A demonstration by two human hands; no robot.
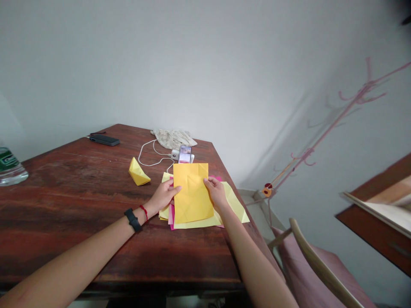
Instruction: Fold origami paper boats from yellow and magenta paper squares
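A creased sheet of golden-yellow paper [192, 196] is held up between my two hands. My left hand [163, 196] grips its left edge, thumb on the front. On the opposite edge my right hand [216, 193] pinches it, also with the thumb in front; the fingers behind the sheet are hidden. Beneath it lie several loose sheets, including a pale yellow sheet [236, 205] with fold lines and pink sheets [171, 216]. A folded yellow paper boat [138, 173] rests on the wooden table, left of the sheets and apart from my hands.
Behind the paper stands a phone [185, 154] beside a white cable [154, 163] and a crumpled cloth [173, 138]. A black power bank [104, 139] and a water bottle [11, 167] are to the left. At right are a chair [314, 261] and a pink coat rack [334, 122].
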